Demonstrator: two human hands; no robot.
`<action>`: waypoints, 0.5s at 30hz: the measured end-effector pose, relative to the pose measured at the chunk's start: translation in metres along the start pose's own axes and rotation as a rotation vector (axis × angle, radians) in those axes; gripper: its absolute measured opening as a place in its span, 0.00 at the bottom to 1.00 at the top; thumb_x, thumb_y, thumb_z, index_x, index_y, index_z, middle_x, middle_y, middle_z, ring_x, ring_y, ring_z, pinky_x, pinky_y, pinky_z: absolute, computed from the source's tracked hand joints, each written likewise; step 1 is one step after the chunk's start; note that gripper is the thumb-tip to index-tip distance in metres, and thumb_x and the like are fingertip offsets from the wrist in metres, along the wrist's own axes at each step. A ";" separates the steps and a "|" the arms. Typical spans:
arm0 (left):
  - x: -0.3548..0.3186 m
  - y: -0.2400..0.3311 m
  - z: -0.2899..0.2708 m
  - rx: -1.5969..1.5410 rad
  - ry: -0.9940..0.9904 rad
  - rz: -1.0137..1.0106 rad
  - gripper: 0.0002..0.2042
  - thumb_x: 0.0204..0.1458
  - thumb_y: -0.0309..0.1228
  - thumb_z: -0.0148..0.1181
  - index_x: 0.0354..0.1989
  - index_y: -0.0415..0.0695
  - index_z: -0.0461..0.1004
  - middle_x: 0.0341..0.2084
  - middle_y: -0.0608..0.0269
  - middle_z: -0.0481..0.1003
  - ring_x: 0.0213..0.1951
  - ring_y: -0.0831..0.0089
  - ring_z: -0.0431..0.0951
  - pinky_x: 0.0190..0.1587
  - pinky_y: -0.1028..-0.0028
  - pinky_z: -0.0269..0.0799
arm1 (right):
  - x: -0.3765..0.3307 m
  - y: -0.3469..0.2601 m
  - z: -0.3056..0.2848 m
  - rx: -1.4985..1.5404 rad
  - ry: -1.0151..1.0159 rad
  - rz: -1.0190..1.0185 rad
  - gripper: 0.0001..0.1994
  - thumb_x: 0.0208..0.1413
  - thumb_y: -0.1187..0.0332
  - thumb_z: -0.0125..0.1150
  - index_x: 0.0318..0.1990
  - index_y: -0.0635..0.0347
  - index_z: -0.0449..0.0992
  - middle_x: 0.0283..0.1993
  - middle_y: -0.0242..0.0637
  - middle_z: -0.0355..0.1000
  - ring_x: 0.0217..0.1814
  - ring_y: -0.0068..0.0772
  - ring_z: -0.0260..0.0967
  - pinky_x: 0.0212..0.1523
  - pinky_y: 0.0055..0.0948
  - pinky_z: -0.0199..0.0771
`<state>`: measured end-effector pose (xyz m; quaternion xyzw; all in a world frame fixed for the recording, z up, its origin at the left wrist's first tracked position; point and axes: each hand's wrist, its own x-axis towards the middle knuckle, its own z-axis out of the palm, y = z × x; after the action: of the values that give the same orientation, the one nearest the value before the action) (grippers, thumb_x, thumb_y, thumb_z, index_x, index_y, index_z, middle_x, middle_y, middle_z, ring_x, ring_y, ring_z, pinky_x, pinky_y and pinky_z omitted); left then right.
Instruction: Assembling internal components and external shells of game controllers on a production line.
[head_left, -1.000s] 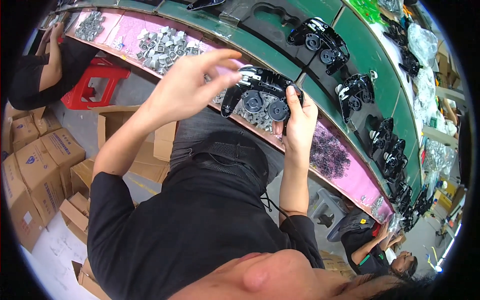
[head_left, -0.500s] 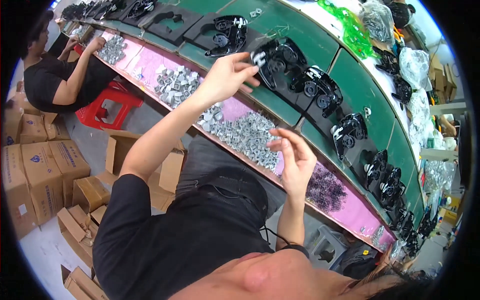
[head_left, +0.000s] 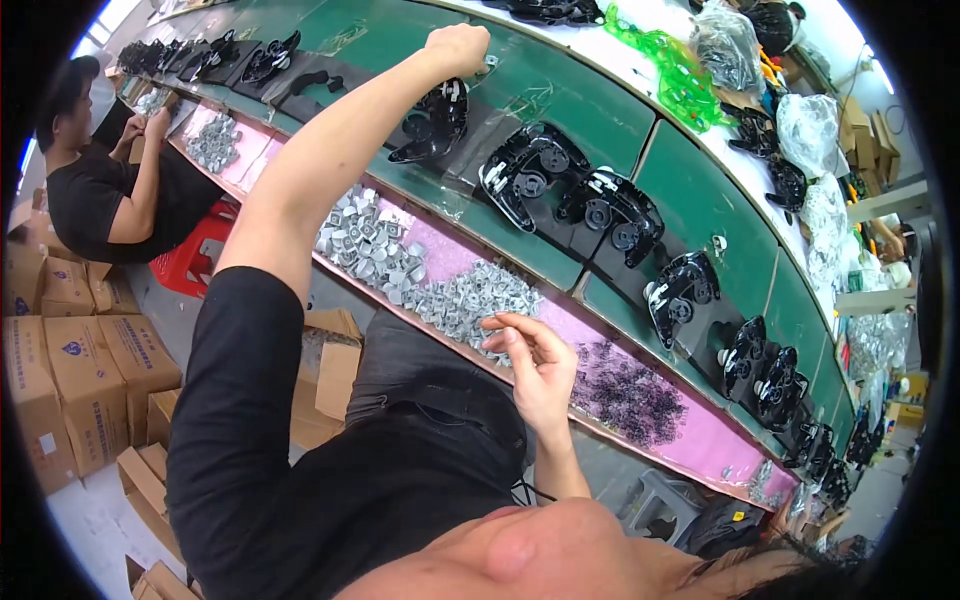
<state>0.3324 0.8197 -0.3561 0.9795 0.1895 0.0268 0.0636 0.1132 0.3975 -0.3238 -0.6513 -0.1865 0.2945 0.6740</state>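
**Inspector A:** Presently, the left hand [head_left: 458, 48] is stretched out toward twelve o'clock and closed in a fist over the top of a black moulded plastic controller shell [head_left: 432, 120] lying on the green conveyor belt [head_left: 700, 200]. The shell's long axis runs from one o'clock down to seven o'clock, its open inner side facing up.

**Inspector B:** And the right hand [head_left: 535, 365]?

**Inspector A:** At the centre of the view, fingers curled with thumb and forefinger pinched together at the near edge of a heap of small grey moulded plastic caps [head_left: 470, 295] on the pink tray strip [head_left: 690, 430]. Whether a cap sits in the pinch I cannot tell.

**Inspector B:** Packaging?

**Inspector A:** Brown cardboard cartons [head_left: 70, 370] stacked at nine o'clock, each with a small blue mark on its face; clear plastic bags of dark parts [head_left: 805, 125] at two o'clock along the belt's far edge.

**Inspector B:** Room to move?

**Inspector A:** More black shells [head_left: 610, 205] follow at one to three o'clock, closely spaced. Bare belt lies just beyond the held shell. A seated co-worker in black [head_left: 95, 190] occupies ten o'clock, well apart.
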 end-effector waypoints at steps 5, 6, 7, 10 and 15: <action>0.011 -0.008 0.009 -0.090 -0.058 0.103 0.14 0.52 0.38 0.78 0.44 0.47 0.87 0.43 0.52 0.87 0.49 0.53 0.87 0.53 0.57 0.82 | 0.003 0.000 -0.006 -0.028 0.037 -0.008 0.11 0.72 0.76 0.58 0.56 0.70 0.81 0.49 0.45 0.84 0.44 0.28 0.82 0.48 0.28 0.83; 0.006 -0.006 0.001 -0.135 -0.023 0.148 0.13 0.51 0.37 0.78 0.42 0.45 0.86 0.41 0.52 0.87 0.47 0.53 0.87 0.52 0.57 0.82 | 0.004 -0.001 -0.007 -0.025 0.050 -0.022 0.10 0.71 0.78 0.58 0.55 0.69 0.82 0.48 0.43 0.84 0.43 0.27 0.82 0.47 0.28 0.83; -0.002 -0.005 -0.005 -0.259 0.019 0.167 0.12 0.54 0.35 0.75 0.42 0.43 0.86 0.39 0.52 0.87 0.43 0.56 0.88 0.49 0.59 0.82 | 0.006 -0.004 -0.008 -0.028 0.052 -0.021 0.10 0.71 0.78 0.58 0.55 0.69 0.82 0.48 0.43 0.84 0.43 0.27 0.82 0.47 0.28 0.83; -0.072 0.030 -0.051 -0.691 0.064 0.287 0.13 0.56 0.35 0.75 0.43 0.40 0.86 0.34 0.57 0.86 0.37 0.69 0.86 0.44 0.68 0.81 | 0.018 -0.013 -0.012 -0.017 0.108 -0.101 0.10 0.71 0.78 0.58 0.55 0.70 0.82 0.48 0.43 0.84 0.42 0.27 0.82 0.44 0.27 0.84; -0.210 0.063 -0.090 -1.001 0.043 0.288 0.10 0.55 0.29 0.76 0.42 0.39 0.86 0.30 0.65 0.85 0.31 0.83 0.80 0.36 0.78 0.76 | 0.058 -0.033 -0.002 -0.033 0.201 -0.220 0.13 0.73 0.75 0.60 0.60 0.70 0.78 0.49 0.47 0.84 0.40 0.26 0.82 0.43 0.27 0.84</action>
<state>0.1542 0.6933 -0.2641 0.8446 0.0181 0.1427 0.5157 0.1636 0.4335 -0.2994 -0.6643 -0.1930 0.1491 0.7066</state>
